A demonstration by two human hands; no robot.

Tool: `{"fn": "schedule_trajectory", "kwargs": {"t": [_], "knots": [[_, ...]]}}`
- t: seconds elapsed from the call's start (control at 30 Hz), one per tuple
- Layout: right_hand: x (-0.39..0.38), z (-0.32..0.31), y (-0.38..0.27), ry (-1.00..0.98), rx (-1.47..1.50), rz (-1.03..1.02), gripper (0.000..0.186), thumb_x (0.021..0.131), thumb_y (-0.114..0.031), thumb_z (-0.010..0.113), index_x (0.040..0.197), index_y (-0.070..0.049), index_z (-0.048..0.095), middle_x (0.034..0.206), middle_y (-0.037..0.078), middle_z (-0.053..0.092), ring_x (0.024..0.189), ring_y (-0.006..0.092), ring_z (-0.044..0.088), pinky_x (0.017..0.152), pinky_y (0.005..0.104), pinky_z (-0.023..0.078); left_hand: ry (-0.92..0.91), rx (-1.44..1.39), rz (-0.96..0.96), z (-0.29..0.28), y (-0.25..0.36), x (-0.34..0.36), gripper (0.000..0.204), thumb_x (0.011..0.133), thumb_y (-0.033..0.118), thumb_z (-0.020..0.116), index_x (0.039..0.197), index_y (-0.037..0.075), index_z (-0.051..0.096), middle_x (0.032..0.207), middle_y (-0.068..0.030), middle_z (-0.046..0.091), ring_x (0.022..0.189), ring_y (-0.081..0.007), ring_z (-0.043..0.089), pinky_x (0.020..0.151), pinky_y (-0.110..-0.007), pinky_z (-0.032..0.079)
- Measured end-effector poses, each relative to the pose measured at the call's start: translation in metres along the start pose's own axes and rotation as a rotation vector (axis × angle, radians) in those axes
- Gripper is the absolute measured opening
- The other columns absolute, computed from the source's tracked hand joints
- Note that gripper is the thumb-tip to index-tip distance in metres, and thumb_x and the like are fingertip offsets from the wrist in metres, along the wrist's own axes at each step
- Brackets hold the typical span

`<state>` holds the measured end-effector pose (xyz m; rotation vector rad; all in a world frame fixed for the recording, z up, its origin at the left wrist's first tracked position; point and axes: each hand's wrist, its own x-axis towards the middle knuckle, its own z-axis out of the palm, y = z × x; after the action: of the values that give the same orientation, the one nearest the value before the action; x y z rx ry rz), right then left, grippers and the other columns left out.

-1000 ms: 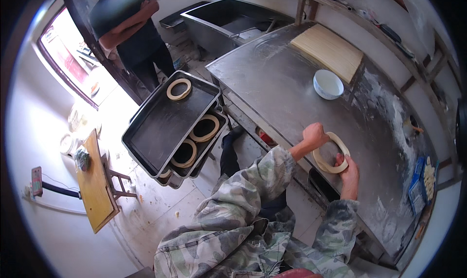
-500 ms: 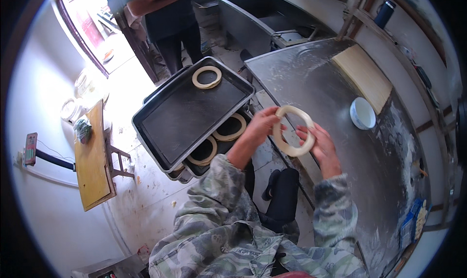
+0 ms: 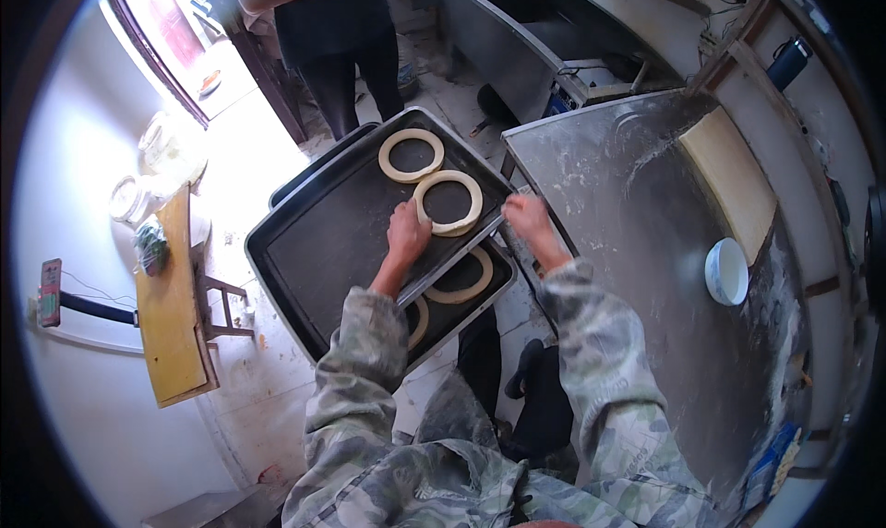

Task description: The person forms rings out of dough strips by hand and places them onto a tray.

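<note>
A pale dough ring [image 3: 474,198] lies in the upper black baking tray [image 3: 323,237], just touching or very near a second dough ring [image 3: 387,158] at the tray's far end. My left hand [image 3: 407,233] is over the tray, its fingers closed at the near left side of the first ring. At the tray's right rim is my right hand [image 3: 531,225], its fingers curled in; whether they hold anything is hidden. Below, a lower tray [image 3: 503,279] sticks out toward me with another dough ring [image 3: 466,293] and part of one more.
On the right stands a floury metal table [image 3: 637,223] with a wooden board [image 3: 734,173] and a white bowl [image 3: 726,271]. A person [image 3: 332,30] stands beyond the trays. To the left is a wooden bench [image 3: 171,316]; a metal bin [image 3: 517,43] stands at the back.
The dough ring moved left from between my raised hands down into the upper tray, beside the ring there. My right hand has let go of it and moved to the tray's rim.
</note>
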<state>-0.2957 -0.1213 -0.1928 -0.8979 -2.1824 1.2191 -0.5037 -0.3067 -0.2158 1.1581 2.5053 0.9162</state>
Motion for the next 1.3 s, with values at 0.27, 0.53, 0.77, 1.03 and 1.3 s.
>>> {"fn": "schedule_trajectory", "kwargs": {"t": [0.27,0.53,0.77,1.03,1.3], "knots": [[-0.105,-0.043,0.000,-0.152,0.061,0.278,0.021,0.088,-0.015,0.061,0.091,0.004,0.066,0.063,0.007,0.056,0.065,0.0074,0.050,0.059,0.0331,0.044,-0.083,-0.021,0.385,0.061,0.055,0.007,0.034,0.085,0.020,0.070,0.113,0.002,0.065,0.118,-0.0218,0.064,0.104,-0.0420,0.064,0.091,-0.050,0.052],[-0.172,-0.045,0.006,-0.234,0.028,0.272,0.035,0.089,-0.019,0.064,0.115,0.005,0.069,0.088,0.018,0.074,0.084,0.0177,0.070,0.078,0.0338,0.053,-0.158,-0.045,0.214,0.074,0.084,0.029,0.035,0.086,0.029,0.069,0.103,-0.001,0.064,0.112,-0.0234,0.063,0.108,-0.0441,0.060,0.089,-0.054,0.051],[-0.207,-0.032,-0.017,-0.292,0.080,0.331,0.038,0.092,-0.019,0.063,0.119,0.006,0.067,0.106,0.019,0.075,0.100,0.0209,0.071,0.088,0.0327,0.053,-0.104,-0.101,0.152,0.084,0.087,0.035,0.052,0.087,0.040,0.069,0.122,0.002,0.062,0.126,-0.0223,0.060,0.120,-0.0421,0.055,0.095,-0.056,0.048],[-0.264,-0.042,-0.011,-0.234,0.109,0.364,0.037,0.092,-0.020,0.065,0.120,0.004,0.068,0.107,0.019,0.075,0.099,0.0225,0.073,0.087,0.0332,0.054,-0.006,0.141,0.434,0.058,0.040,-0.008,0.047,0.095,0.036,0.061,0.127,0.001,0.062,0.125,-0.0239,0.062,0.114,-0.0423,0.059,0.095,-0.050,0.050],[-0.365,-0.087,-0.001,0.122,0.255,0.471,0.031,0.093,-0.017,0.066,0.115,0.004,0.071,0.095,0.010,0.077,0.084,0.0140,0.070,0.077,0.0287,0.055,-0.004,0.181,0.412,0.032,0.072,-0.043,0.047,0.099,0.036,0.055,0.131,0.002,0.059,0.113,-0.0215,0.068,0.095,-0.0401,0.068,0.082,-0.051,0.054]]}}
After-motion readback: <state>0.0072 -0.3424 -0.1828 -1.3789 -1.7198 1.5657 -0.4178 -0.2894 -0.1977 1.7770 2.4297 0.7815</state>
